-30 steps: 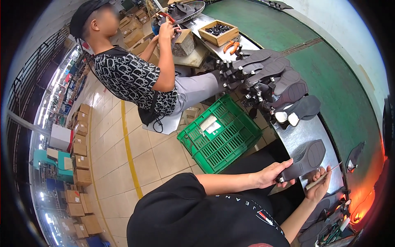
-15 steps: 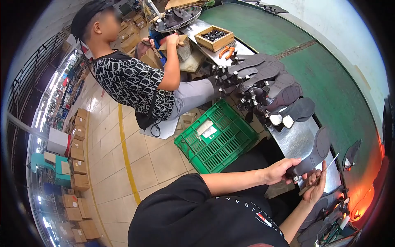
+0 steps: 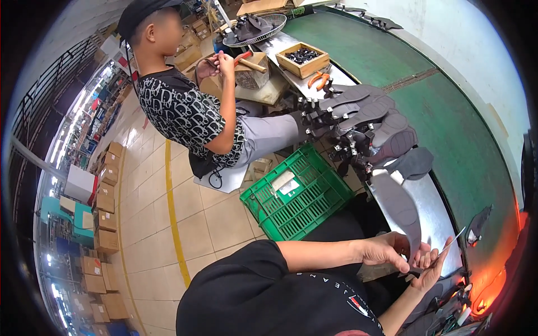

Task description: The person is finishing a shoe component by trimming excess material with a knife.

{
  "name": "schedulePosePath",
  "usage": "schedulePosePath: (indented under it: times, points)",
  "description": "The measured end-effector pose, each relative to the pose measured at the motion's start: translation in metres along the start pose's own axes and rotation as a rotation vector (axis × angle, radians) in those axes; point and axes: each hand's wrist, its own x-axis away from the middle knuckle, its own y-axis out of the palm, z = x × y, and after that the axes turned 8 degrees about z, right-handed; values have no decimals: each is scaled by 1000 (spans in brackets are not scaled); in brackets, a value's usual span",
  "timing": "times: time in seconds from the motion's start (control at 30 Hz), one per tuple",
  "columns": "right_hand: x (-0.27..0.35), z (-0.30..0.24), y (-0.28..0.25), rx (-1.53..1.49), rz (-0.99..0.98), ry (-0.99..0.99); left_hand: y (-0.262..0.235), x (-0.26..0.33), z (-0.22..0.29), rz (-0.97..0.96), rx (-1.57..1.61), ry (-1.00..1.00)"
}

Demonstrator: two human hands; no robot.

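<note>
- Shiny silver metal counter (image 3: pixel 434 215), edged by a broad green surface (image 3: pixel 448 126).
- Over it, one dark grey, curved shoe sole (image 3: pixel 397 208), tilted, its lower end gripped by the fingers of the left hand (image 3: pixel 385 250).
- Right hand (image 3: pixel 432 270) near that end, fingers curled around a thin, pale metal rod (image 3: pixel 458 233).
- Farther up the counter, heaped dark shoe soles (image 3: pixel 372 111).
- Beyond, a green slatted plastic crate (image 3: pixel 305 208) on beige floor tiles (image 3: pixel 221 215).
</note>
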Motion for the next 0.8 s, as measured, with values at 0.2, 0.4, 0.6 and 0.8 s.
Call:
schedulePosePath:
  times: [0.2,0.4,0.6,0.8]
  points:
    - [1,1,9,3,-43,34,12,4,12,-93,-36,33]
    - [-2,-1,2,-63,-43,151,13,13,14,-76,-39,27]
    - [-4,6,-13,3,-47,97,11,25,36,62,-220,163]
    - [34,-44,7,28,-10,-97,23,41,92,114,-371,627]
